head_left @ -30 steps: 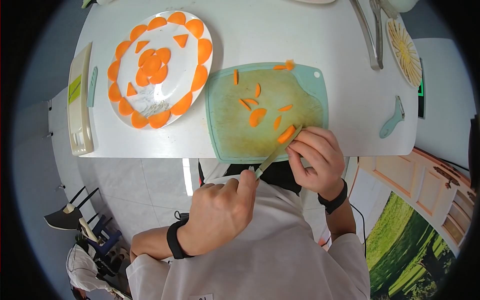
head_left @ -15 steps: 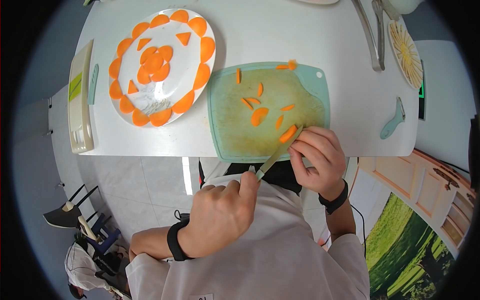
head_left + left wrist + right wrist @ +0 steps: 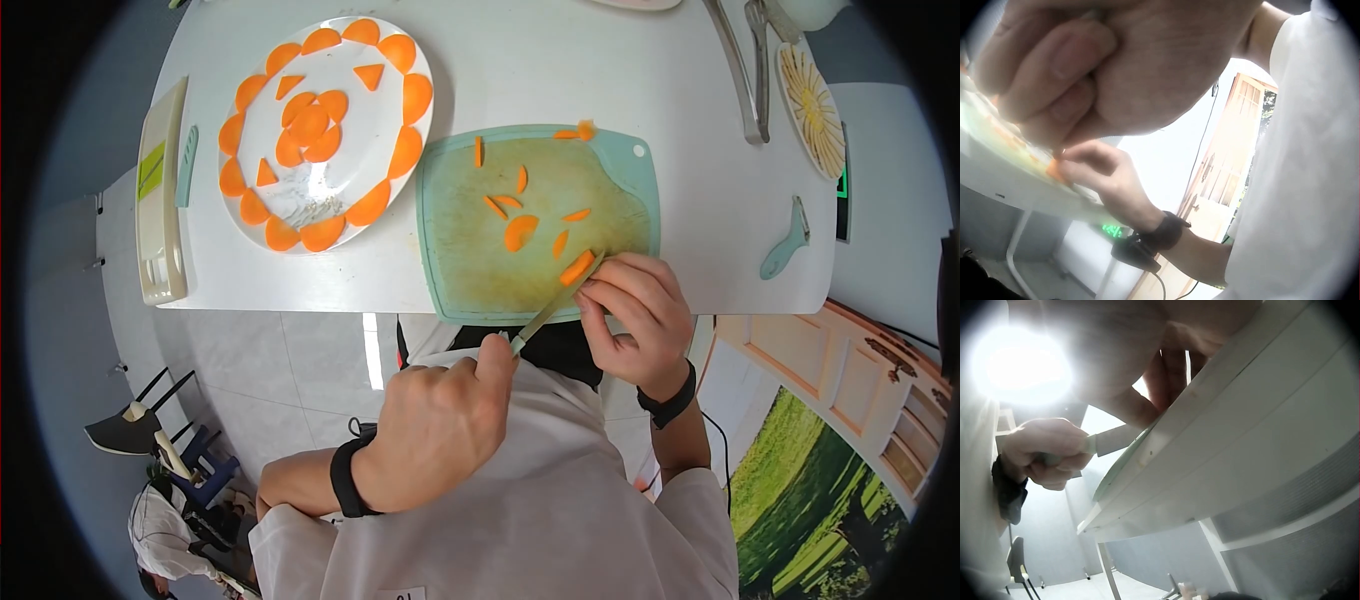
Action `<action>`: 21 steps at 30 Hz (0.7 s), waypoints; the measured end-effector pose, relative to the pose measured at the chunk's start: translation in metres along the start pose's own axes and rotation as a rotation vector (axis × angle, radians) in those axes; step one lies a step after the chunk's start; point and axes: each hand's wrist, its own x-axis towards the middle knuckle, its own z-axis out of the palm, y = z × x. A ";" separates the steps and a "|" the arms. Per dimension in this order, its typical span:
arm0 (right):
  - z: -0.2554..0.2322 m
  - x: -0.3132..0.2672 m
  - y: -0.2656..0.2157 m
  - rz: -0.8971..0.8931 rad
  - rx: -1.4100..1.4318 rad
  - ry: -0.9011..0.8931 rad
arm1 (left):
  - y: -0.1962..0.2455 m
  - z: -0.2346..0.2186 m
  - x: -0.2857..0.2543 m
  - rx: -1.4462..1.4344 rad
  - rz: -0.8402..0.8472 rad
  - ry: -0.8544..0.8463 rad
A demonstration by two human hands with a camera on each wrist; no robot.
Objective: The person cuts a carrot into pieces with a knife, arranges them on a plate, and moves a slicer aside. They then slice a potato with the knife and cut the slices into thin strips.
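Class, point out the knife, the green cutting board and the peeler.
Knife [image 3: 551, 309]: head view, middle of the blade.
Green cutting board [image 3: 460, 228]: head view, bare surface, left half.
Peeler [image 3: 785, 253]: head view, on the handle.

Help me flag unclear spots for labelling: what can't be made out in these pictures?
Head: most of the knife handle, covered by the left grip.
Head: the pale item at the top, cut off by the frame edge.
Left wrist: the green digits, too blurred to read.
Right wrist: the carrot piece, hidden behind the right grip and table.
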 end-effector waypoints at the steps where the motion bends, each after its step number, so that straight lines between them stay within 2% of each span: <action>1: 0.000 0.000 0.000 -0.001 0.000 0.000 | 0.000 0.000 0.000 -0.003 -0.002 -0.006; 21: 0.003 -0.001 0.001 -0.004 -0.002 0.016 | -0.008 0.008 0.010 -0.145 -0.038 -0.062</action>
